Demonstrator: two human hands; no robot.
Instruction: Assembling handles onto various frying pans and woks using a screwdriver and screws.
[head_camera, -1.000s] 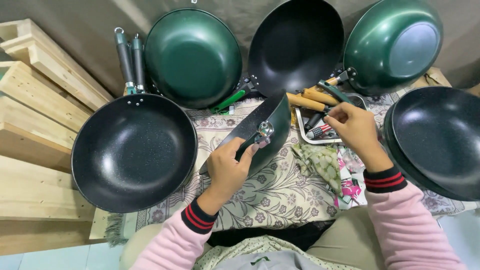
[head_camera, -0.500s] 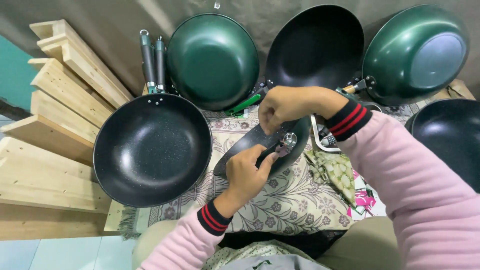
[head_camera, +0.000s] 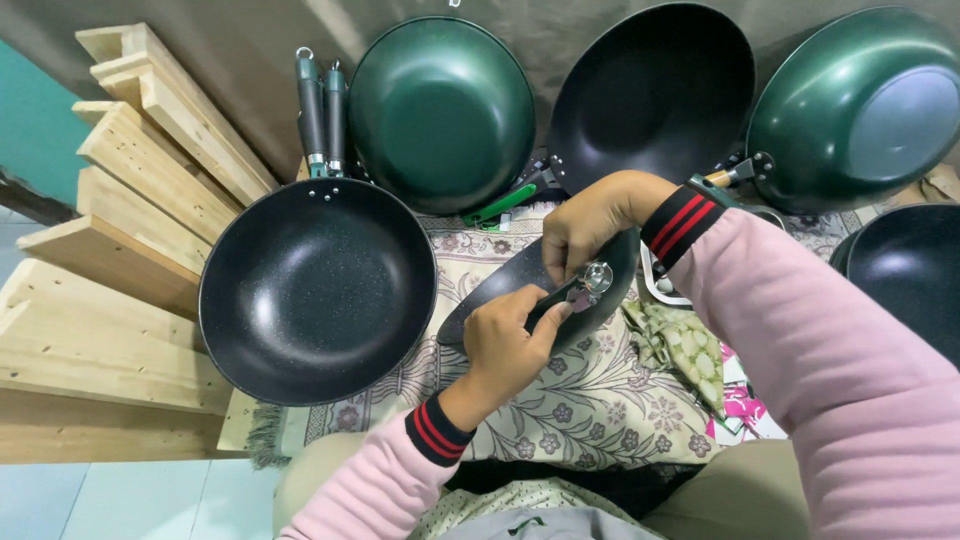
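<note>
Left hand (head_camera: 505, 345) grips dark pan (head_camera: 520, 285) by its handle; right hand (head_camera: 590, 225) pinches the metal handle fitting (head_camera: 596, 277), fastening it.

1. In my left hand (head_camera: 505, 345) and right hand (head_camera: 590, 225) is a dark grey pan (head_camera: 520, 285) with a shiny silver fitting (head_camera: 597, 277).
2. My sleeves (head_camera: 800, 350) are pink, with black cuffs striped red.
3. Under my hands, the cloth (head_camera: 590, 400) is cream with a grey-green floral pattern.
4. Left of my left hand, a black speckled pan (head_camera: 318, 290); beyond it, pale wooden planks (head_camera: 120, 220).
5. Above my hands, a dark green wok (head_camera: 442, 112) and a black wok (head_camera: 655, 92).
6. Beyond my right hand, a green wok with a grey base (head_camera: 860, 105).
</note>
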